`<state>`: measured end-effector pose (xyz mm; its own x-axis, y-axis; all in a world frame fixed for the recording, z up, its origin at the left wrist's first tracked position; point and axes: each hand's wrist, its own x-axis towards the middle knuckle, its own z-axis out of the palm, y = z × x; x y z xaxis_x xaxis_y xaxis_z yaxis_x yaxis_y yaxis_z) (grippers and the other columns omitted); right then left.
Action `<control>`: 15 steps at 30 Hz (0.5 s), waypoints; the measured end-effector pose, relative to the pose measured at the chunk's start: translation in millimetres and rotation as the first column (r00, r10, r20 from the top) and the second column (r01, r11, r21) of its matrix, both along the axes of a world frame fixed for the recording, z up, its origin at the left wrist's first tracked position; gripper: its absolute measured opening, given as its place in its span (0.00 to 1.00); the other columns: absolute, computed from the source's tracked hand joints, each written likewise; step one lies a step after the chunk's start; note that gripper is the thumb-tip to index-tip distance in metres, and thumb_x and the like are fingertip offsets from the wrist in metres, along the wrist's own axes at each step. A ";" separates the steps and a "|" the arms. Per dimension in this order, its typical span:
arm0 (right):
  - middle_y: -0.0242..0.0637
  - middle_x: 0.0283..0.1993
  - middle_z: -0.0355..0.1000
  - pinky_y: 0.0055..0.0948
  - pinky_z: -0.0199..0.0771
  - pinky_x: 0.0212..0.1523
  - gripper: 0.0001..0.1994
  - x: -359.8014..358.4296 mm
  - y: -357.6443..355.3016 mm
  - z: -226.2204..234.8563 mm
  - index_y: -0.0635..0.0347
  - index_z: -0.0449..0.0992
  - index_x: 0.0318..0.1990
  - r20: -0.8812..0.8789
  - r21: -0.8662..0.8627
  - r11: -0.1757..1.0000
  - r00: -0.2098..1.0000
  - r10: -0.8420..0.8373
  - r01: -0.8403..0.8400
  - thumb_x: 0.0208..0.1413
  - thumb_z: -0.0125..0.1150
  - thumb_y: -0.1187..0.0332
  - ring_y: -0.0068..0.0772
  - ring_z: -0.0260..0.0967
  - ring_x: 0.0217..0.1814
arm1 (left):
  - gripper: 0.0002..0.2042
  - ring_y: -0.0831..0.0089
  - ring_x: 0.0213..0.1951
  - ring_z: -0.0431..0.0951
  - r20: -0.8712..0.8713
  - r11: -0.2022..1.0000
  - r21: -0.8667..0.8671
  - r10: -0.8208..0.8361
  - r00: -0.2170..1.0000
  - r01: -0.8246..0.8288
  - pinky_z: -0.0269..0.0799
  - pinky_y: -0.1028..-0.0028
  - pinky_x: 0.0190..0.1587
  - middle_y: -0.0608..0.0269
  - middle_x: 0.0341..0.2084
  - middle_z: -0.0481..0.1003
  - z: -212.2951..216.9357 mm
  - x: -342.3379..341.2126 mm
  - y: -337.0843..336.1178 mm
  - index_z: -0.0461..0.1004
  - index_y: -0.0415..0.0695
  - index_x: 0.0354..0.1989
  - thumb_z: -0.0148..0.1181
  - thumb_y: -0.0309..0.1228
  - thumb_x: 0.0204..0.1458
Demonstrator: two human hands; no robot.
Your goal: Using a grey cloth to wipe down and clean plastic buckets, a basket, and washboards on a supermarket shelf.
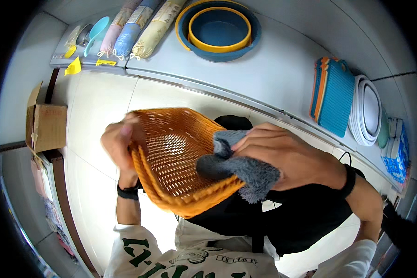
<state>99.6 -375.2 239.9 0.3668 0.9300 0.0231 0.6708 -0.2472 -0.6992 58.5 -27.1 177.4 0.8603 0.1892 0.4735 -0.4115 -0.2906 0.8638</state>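
Observation:
An orange woven basket (169, 148) is held tilted above my lap, its hollow side facing up toward me. My left hand (121, 141) is closed round the basket's left rim, slightly blurred. A grey fluffy cloth (259, 178) is draped over the right rim, partly inside the basket and partly outside. My right hand (282, 150) presses and grips this cloth against the rim, the fingertips partly hidden in its folds.
Ahead, a grey shelf (217, 76) carries nested blue basins (220, 30), rolled fabric bundles (127, 39), a turquoise ladle (96, 34), woven blue and orange baskets (331, 95) and white basins (368, 111). A cardboard box (48, 125) stands at the left.

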 end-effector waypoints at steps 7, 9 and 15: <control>0.45 0.42 0.76 0.43 0.73 0.54 0.32 17.6 8.3 42.3 0.63 0.73 0.52 -0.045 -0.066 0.987 0.988 -0.147 0.144 0.40 0.79 0.58 0.50 0.76 0.49 | 0.22 0.62 0.43 0.79 0.088 0.994 0.095 0.050 0.995 -0.058 0.72 0.65 0.53 0.50 0.38 0.81 55.0 29.7 -53.0 0.79 0.31 0.39 0.40 0.37 0.70; 0.41 0.38 0.75 0.41 0.73 0.45 0.31 13.1 16.1 49.8 0.65 0.76 0.46 0.019 0.012 0.982 0.982 -0.189 0.189 0.35 0.80 0.55 0.43 0.75 0.42 | 0.21 0.57 0.44 0.80 0.245 0.953 0.296 -0.005 0.970 -0.070 0.73 0.60 0.54 0.48 0.39 0.82 91.0 12.9 -60.9 0.80 0.31 0.41 0.42 0.35 0.68; 0.34 0.34 0.72 0.34 0.70 0.45 0.26 -11.8 33.9 66.1 0.62 0.75 0.40 0.414 -0.080 0.972 0.894 -0.170 0.221 0.27 0.76 0.64 0.38 0.73 0.39 | 0.19 0.64 0.21 0.68 0.032 0.586 0.807 -0.156 0.987 0.066 0.63 0.65 0.27 0.60 0.15 0.66 103.6 -7.7 -90.9 0.70 0.42 0.18 0.51 0.39 0.61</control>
